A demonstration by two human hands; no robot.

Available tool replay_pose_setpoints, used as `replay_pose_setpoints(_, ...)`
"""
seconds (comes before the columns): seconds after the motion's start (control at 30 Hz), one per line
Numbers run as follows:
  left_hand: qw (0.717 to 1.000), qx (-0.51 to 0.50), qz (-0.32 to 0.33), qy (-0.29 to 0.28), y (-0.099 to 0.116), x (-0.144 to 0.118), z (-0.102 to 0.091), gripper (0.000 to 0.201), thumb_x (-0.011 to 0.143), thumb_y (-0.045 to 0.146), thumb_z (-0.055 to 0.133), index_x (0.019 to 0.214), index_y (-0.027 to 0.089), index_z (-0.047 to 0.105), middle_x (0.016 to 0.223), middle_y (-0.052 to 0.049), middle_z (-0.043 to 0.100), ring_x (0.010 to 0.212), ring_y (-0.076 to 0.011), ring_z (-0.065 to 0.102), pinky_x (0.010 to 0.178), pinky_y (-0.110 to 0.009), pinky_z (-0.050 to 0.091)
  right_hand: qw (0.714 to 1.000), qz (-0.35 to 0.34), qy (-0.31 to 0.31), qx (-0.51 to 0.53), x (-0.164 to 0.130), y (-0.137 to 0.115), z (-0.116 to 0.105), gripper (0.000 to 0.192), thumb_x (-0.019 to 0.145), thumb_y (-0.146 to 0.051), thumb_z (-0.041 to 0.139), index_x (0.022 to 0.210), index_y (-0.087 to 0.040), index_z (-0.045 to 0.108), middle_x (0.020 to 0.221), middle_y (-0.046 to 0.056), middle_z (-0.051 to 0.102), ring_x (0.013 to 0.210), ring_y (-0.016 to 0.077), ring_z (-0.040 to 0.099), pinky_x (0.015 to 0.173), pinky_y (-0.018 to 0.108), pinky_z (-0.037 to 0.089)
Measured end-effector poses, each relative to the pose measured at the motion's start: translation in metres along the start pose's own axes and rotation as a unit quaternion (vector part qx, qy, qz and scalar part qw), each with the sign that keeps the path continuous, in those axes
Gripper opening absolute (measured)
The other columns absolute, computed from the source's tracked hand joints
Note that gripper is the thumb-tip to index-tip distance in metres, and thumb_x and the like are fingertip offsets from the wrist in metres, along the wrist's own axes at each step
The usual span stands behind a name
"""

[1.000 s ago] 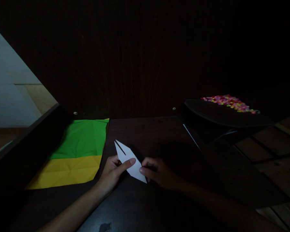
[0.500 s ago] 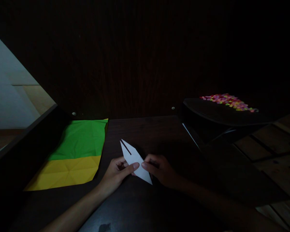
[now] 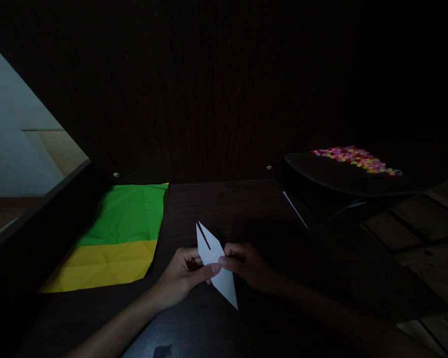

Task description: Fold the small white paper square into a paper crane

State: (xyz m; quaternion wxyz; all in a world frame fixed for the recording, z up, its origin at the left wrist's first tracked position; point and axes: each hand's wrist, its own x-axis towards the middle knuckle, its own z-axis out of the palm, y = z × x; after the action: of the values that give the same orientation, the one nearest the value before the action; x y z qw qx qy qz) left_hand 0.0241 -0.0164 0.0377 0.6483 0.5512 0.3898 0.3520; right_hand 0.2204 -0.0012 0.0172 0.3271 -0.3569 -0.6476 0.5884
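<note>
Head view: the left hand [image 3: 181,276] pinches a folded white paper [image 3: 213,254], its thumb lying on top and its fingers behind. The right hand [image 3: 249,265] grips the paper's right edge, thumb on top, so the paper sits between the 2 hands, its 2 slit-parted tips pointing away. Beneath is a dark tabletop [image 3: 216,204]; leftward lie a green sheet [image 3: 130,214] and a yellow sheet [image 3: 112,266], overlapping. Farther right, small colourful pieces [image 3: 354,158] lie on a dark raised surface [image 3: 317,173].
</note>
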Motion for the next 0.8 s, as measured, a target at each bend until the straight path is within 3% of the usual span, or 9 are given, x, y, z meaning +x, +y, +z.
replay_pose_setpoints(0.2, 1.0, -0.008, -0.01, 0.004, -0.0019, 0.0026, -0.0003, 0.024, 0.078, 0.039, 0.075, 0.075, 0.014, 0.074, 0.064, -0.004, 0.067, 0.058, -0.0157, 0.058, 0.057, -0.025, 0.043, 1.0, 0.001, 0.009, 0.021, -0.0022, -0.0016, -0.0007, 0.037, 0.087, -0.05, 0.058, 0.069, -0.017, 0.057, 0.057, -0.004, 0.051, 0.052, 0.0105, 0.048, 0.05, 0.022, 0.036)
replay_pose_setpoints(0.47, 1.0, 0.016, 0.0, 0.027, -0.0038, 0.0027, -0.0047, 0.03, 0.081, 0.041, 0.071, 0.068, 0.014, 0.07, 0.062, -0.004, 0.066, 0.06, -0.0155, 0.059, 0.062, -0.025, 0.043, 0.997, 0.005, 0.056, 0.043, 0.0007, -0.0005, 0.0004, 0.042, 0.082, -0.052, 0.061, 0.06, -0.018, 0.05, 0.053, -0.005, 0.046, 0.049, 0.0088, 0.045, 0.046, 0.02, 0.034)
replay_pose_setpoints(0.8, 0.999, 0.032, 0.02, 0.001, -0.0045, -0.0001, -0.0068, 0.034, 0.081, 0.04, 0.07, 0.062, 0.013, 0.063, 0.06, -0.002, 0.061, 0.058, -0.0129, 0.054, 0.058, -0.023, 0.04, 0.997, 0.022, -0.005, 0.078, -0.0008, 0.0014, 0.0016, 0.038, 0.083, -0.051, 0.063, 0.075, -0.015, 0.059, 0.062, -0.002, 0.054, 0.051, 0.0082, 0.047, 0.046, 0.019, 0.036)
